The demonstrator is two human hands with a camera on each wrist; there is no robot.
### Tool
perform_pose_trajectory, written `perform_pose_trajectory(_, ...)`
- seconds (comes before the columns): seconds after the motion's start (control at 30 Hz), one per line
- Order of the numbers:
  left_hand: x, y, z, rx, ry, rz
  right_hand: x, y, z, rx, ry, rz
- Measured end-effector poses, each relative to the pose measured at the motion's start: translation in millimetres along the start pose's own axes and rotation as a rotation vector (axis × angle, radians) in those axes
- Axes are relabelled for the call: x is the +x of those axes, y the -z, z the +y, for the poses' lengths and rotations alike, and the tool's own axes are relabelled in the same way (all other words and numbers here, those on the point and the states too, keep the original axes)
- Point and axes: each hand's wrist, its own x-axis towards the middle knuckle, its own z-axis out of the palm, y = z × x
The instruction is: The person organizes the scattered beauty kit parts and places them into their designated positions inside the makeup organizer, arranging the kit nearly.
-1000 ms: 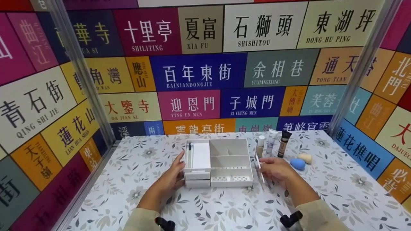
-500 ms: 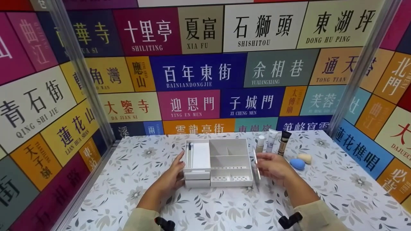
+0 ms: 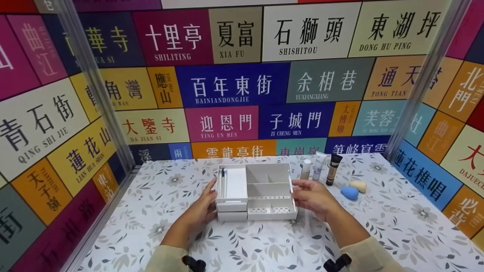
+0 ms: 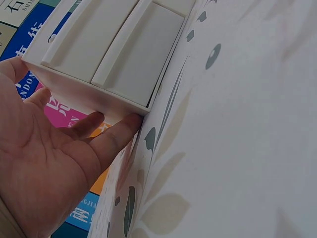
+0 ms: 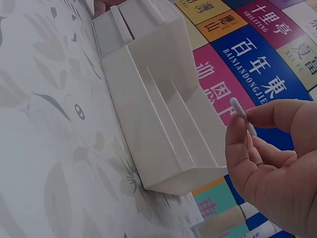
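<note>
Apparently at a loading step, the left hand (image 4: 54,153), fingers apart, touches the organiser (image 3: 272,216); the right hand (image 5: 280,173) pinches a white piece (image 5: 237,106), probably needing lowering inside.

A small bottle (image 3: 305,170) with a white cap stands beside a white tube (image 3: 318,169) and a black-capped tube (image 3: 332,172). Nearer, a blue sponge (image 3: 349,193) lies next to a cream sponge (image 3: 357,186) on leaf-patterned cloth (image 3: 264,245). Colourful lettered panels (image 3: 234,83) rise behind, crossed by clear upright posts (image 3: 412,83).

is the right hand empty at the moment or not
No, in the right wrist view the right hand is pinching a thin white piece between thumb and forefinger.
</note>
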Motion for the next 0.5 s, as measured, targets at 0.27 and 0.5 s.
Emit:
perform_pose_trajectory(0.27,0.7,0.5,2.1,-0.013,0.031,0.018,1.3,-18.0,-0.4,0.022,-0.005,-0.009)
perform_pose_trajectory(0.5,0.9,0.6,1.6,0.001,0.009,0.013,3.2,-41.6,-6.6,0.075,0.01,-0.058)
